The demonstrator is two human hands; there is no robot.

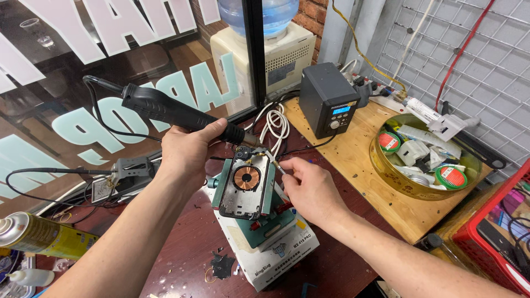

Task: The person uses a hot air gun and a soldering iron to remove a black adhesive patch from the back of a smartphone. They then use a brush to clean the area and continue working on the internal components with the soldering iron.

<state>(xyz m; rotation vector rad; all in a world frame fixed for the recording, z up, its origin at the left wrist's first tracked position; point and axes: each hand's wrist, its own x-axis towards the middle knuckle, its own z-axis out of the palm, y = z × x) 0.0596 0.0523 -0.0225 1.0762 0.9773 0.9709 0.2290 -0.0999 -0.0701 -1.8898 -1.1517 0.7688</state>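
Phone (247, 187): back cover already off, copper coil exposed, clamped in the green holder (265, 221) at centre. Your left hand (185, 154), fingers wrapped around the black hot-air gun (176, 113), aims its nozzle at the phone's 12 o'clock edge. Your right hand (309, 187) at 3 o'clock pinches tweezers (277, 165) there. Inner parts appear still fitted; removal looks unfinished.

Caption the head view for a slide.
Left hand aims hot-air gun at opened phone clamped in green fixture; right hand holds tweezers.
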